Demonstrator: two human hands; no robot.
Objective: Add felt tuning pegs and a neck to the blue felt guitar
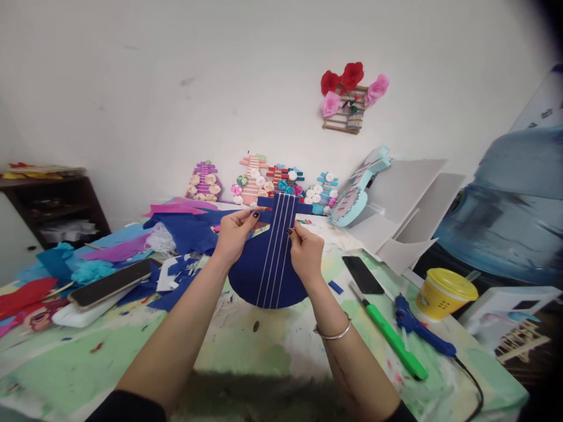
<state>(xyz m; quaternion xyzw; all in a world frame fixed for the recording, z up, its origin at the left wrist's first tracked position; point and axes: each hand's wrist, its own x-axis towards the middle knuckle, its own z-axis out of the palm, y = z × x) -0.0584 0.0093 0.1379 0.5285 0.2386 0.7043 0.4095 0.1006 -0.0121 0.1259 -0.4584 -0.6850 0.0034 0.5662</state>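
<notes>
A dark blue craft guitar [250, 272] stands upright between my hands, its round body low over the table. Pale string lines run down its neck and body, and a blue crosspiece [303, 208] sticks out near the top of the neck. My left hand [235, 234] pinches the short blue peg at the neck's left side between thumb and fingers. At the neck's right edge, my right hand [307, 249] is closed in a pinch against the guitar; the fingers hide whatever small part lies between them. A small blue piece [335, 287] lies right of the guitar.
On the right lie a black phone [363, 274], a green-handled cutter [393, 340], a blue glue gun [422, 328] with its cord, and a yellow tub [444, 293]. Paper scraps [185, 231] and another phone [114, 284] cover the left. Decorated guitars [253, 181] line the wall.
</notes>
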